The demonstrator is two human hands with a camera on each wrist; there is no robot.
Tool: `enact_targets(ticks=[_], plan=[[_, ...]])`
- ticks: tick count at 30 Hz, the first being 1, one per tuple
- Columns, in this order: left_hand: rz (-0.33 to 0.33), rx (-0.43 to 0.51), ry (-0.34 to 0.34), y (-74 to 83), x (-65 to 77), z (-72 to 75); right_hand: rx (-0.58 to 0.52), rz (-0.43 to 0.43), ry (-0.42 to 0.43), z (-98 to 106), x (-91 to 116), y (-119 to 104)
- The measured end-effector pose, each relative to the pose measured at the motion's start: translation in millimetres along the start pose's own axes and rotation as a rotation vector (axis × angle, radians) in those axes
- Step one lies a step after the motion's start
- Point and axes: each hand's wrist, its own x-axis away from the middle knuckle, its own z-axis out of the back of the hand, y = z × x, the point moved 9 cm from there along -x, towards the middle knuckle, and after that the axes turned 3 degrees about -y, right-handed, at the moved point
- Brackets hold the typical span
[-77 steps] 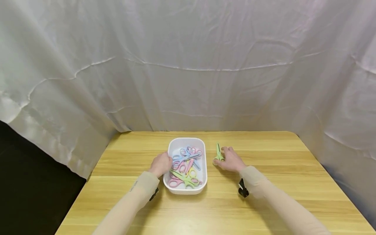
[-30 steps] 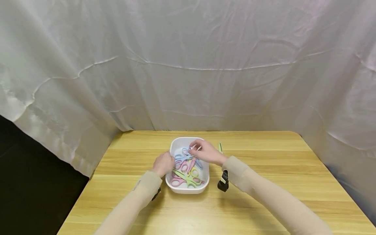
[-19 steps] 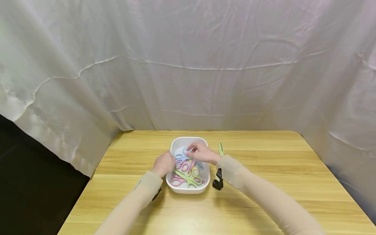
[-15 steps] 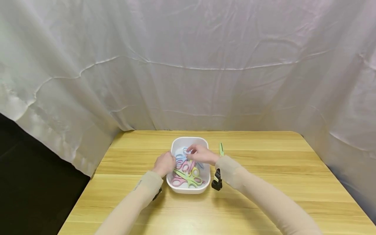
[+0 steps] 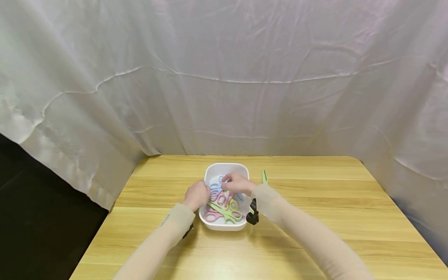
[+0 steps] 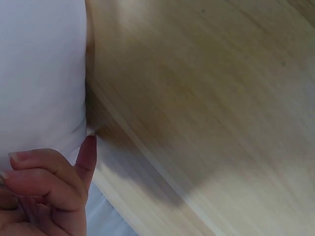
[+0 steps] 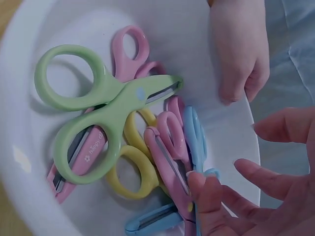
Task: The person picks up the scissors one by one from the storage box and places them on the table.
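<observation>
A white tub (image 5: 224,228) stands on the table with several scissors inside. My left hand (image 5: 196,195) grips its left rim; in the left wrist view, curled fingers (image 6: 44,169) lie against the outer wall. My right hand (image 5: 238,183) reaches over the right rim. In the right wrist view, its thumb and index finger close in a pinch at blue scissors (image 7: 195,135), while the other fingers stay spread. Beside these are pink scissors (image 7: 165,157). Green scissors (image 7: 115,101) lie nearer me, over yellow scissors (image 7: 140,167) and other pink ones. Part of the blue pair is hidden.
Another pair of green scissors (image 5: 265,177) lies on the wooden table (image 5: 315,202) right of the tub, partly hidden behind my right sleeve. A pale curtain (image 5: 224,116) hangs behind the table. Dark space (image 5: 42,217) lies beyond the table's left edge.
My right hand has let go of the green scissors on the table and moved left into the tub, then slightly further left at the blue scissors. My left hand has stayed on the rim.
</observation>
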Motion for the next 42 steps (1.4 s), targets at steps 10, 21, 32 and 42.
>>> enact_targets(ticks=[10, 21, 32, 42], plan=[[0.002, -0.024, 0.005, 1.6, -0.6, 0.5, 0.0, -0.019, 0.006, -6, -9, 8], [-0.002, -0.042, 0.013, 1.5, -0.7, 1.0, 0.062, -0.011, 0.039, -11, -14, 8], [-0.013, -0.049, 0.026, 2.2, -0.1, 0.8, 0.067, -0.007, -0.036, -21, -14, 9], [-0.02, -0.054, 0.025, 1.9, -1.1, 1.3, 0.051, -0.017, -0.011, -20, -16, 9]])
